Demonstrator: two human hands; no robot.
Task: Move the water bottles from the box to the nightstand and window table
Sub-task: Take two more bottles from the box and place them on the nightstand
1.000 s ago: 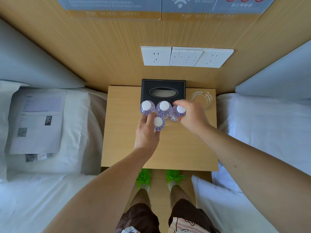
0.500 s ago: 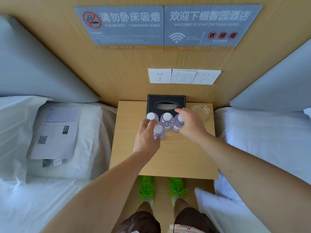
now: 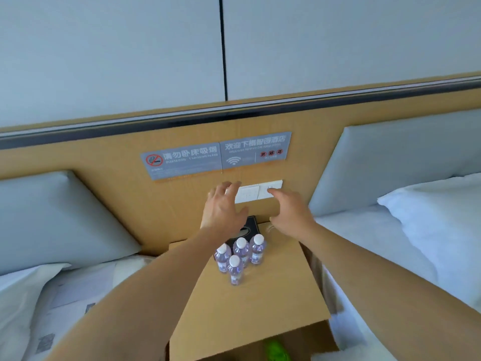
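A paper sheet (image 3: 75,290) lies on the white bed (image 3: 23,303) to the left of the nightstand (image 3: 260,303), below a grey padded headboard panel (image 3: 52,217). The left hand (image 3: 222,207) hangs in the air above the nightstand's back part, fingers spread and loose, grasping nothing; its forearm runs down across the nightstand's left edge. Four water bottles (image 3: 240,256) stand upright on the nightstand in a tight cluster, three in a back row and one just in front, all with white caps and clear of both hands. Directly behind them on the nightstand sits a black tissue box (image 3: 248,229), partly hidden by the left hand. On the wooden wall panel above the nightstand are a white switch plate (image 3: 257,192) and, higher, two grey signs (image 3: 218,155). The right hand (image 3: 290,213) is raised above the nightstand's back right corner, fingers slack and curved, also empty. To the right of the nightstand lies a second bed with a white pillow (image 3: 437,207).
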